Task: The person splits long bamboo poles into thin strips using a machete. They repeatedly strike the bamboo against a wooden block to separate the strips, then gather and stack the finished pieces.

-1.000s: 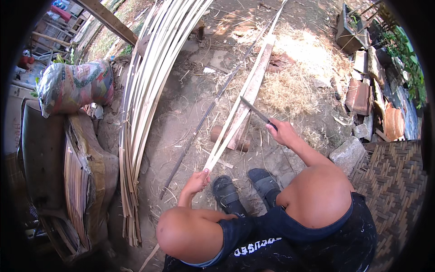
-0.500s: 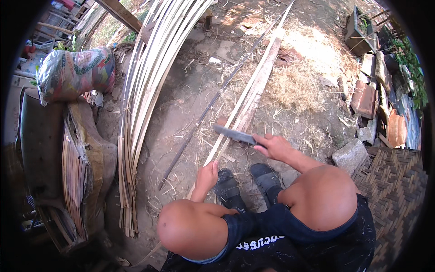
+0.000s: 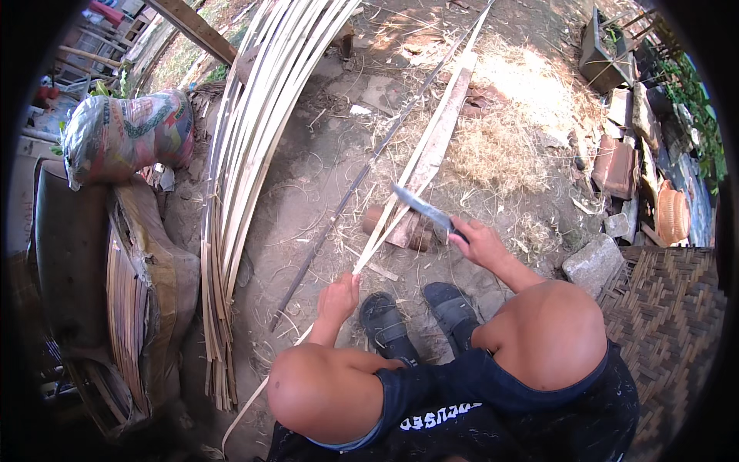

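Note:
Pale bamboo strips (image 3: 424, 163) run from the far top of the view down to my left hand. My left hand (image 3: 337, 300) is closed around the near part of a strip, and a thin tail of it trails behind my left knee. My right hand (image 3: 479, 242) grips the dark handle of a large knife (image 3: 419, 205). The blade lies across the strips, its tip pointing up and left; whether its edge is in the bamboo I cannot tell. Beneath the strips sits a brown wooden block (image 3: 416, 233), partly covered. A flat board (image 3: 449, 135) lies beside the strips.
A long bundle of pale strips (image 3: 258, 131) lies to the left. Beyond it are a stuffed sack (image 3: 131, 131) and a worn seat (image 3: 165, 269). A dark rod (image 3: 336, 215) rests on the dirt. Shavings (image 3: 500, 154), a stone (image 3: 594, 262) and a woven mat (image 3: 670, 308) are on the right.
My left hand has moved slightly down and left with the strip, whose tail now shows further behind it. The knife has shifted up and right with its blade tilted more, uncovering the block.

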Demonstrator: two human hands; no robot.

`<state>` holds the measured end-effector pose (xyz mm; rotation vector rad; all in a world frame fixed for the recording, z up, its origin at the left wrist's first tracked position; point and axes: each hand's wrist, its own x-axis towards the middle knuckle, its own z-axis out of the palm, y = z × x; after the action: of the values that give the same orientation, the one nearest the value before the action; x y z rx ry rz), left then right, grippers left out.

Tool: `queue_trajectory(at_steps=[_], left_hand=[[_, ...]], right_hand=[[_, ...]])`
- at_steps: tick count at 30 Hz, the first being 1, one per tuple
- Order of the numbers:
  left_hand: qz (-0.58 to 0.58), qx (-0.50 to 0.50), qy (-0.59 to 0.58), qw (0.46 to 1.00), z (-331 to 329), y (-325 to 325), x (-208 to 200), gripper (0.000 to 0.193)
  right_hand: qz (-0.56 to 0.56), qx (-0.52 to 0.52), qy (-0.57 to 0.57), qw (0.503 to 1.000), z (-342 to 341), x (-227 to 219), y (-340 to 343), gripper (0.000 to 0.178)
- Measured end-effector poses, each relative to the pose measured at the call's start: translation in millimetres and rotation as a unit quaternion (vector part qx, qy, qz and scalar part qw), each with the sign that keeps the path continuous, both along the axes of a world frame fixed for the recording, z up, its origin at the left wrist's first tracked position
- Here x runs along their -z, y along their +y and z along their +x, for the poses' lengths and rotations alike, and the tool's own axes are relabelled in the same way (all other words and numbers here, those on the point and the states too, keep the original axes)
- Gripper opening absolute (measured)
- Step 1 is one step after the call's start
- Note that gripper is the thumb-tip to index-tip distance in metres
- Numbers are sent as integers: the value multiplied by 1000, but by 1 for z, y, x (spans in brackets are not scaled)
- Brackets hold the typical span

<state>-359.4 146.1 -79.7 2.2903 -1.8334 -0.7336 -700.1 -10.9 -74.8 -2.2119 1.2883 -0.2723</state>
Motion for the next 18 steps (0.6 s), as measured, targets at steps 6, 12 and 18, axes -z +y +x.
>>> queue_trajectory(at_steps=[6, 12, 18], left_hand=[[29, -97, 235, 967, 17, 11, 29, 47], [228, -233, 481, 814, 15, 10, 0, 49], [229, -232, 480, 815, 26, 30, 0, 49]], right_hand=[[-1, 76, -24, 997, -10, -13, -39, 38], [12, -83, 49, 995, 16, -16, 7, 44], [35, -51, 9, 998, 6, -5, -9, 45]])
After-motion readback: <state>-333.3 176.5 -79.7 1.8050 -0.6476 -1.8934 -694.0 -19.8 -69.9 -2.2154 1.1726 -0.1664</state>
